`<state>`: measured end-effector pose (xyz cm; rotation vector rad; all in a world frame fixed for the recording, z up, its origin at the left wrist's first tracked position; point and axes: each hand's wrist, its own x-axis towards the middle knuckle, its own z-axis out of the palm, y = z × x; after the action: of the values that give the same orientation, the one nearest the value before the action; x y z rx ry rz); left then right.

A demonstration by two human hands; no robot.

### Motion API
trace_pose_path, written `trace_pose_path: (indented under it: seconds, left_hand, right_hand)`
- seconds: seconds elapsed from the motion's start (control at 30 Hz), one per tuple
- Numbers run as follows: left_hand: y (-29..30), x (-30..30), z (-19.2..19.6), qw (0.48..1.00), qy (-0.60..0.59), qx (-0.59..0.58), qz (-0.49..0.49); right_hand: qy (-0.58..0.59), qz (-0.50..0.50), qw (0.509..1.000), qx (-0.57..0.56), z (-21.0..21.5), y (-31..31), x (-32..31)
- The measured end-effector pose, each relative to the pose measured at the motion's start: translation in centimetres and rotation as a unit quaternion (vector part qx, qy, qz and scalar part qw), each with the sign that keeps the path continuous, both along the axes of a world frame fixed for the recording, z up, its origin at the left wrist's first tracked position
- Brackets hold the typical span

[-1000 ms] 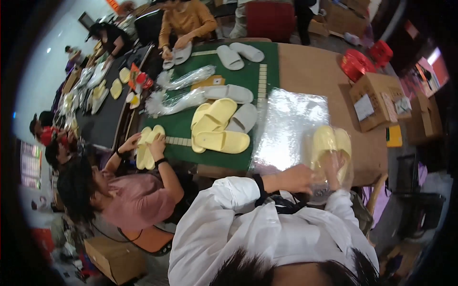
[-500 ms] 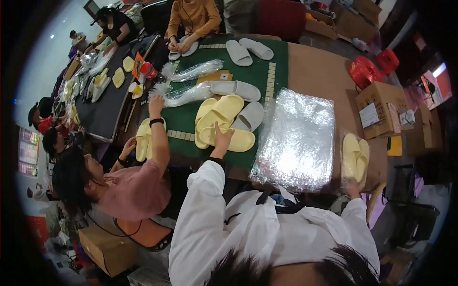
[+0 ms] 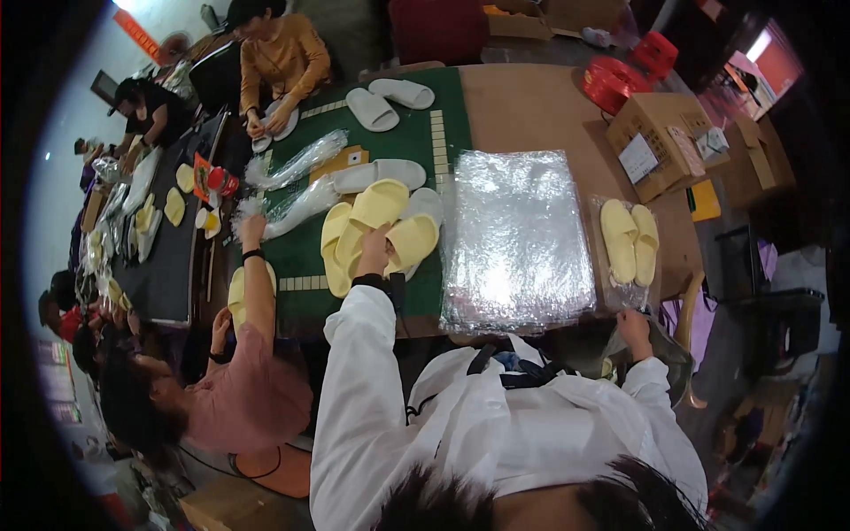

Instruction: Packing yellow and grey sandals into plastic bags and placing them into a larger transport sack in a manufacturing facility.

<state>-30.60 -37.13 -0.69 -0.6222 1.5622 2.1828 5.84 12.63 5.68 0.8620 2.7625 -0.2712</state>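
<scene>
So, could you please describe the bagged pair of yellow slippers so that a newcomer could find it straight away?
Start at the shiny stack of clear bags in the middle of the brown table. Just to its right, near the table's edge and above the right hand, lies the bagged pair. It is the only yellow pair lying side by side in a clear bag; the loose slippers lie piled on the green mat.

White long sleeves, black wristband

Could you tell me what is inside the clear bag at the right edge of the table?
The clear bag holds a pair of yellow slippers lying side by side. The right hand is at its near end. Anything beneath the slippers is hidden.
</scene>
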Motion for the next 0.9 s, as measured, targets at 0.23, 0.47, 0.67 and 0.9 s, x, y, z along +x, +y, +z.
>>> trace_pose_path:
  seconds: [0.23, 0.47, 0.67, 0.9]
  left_hand:
    - [2.3, 2.3, 7.9, 0.948, -0.039, 0.277, 0.149]
    - [12.6, 5.8, 14.5, 0.945, -0.118, 0.295, 0.078]
    - [17.8, 8.5, 14.1, 0.93, -0.066, 0.36, 0.018]
    - [19.2, 9.4, 11.6, 0.948, -0.228, 0.22, 0.009]
  right_hand:
    - [0.091, -0.078, 0.989, 0.091, 2.7, -4.2, -3.1]
    - [0.261, 0.099, 0.914, -0.294, 3.5, -9.7, -9.9]
    - [0.231, 0.103, 0.824, -0.506, 4.3, -17.1, -17.1]
    - [0.331, 0.019, 0.757, -0.564, 3.1, -14.7, -19.6]
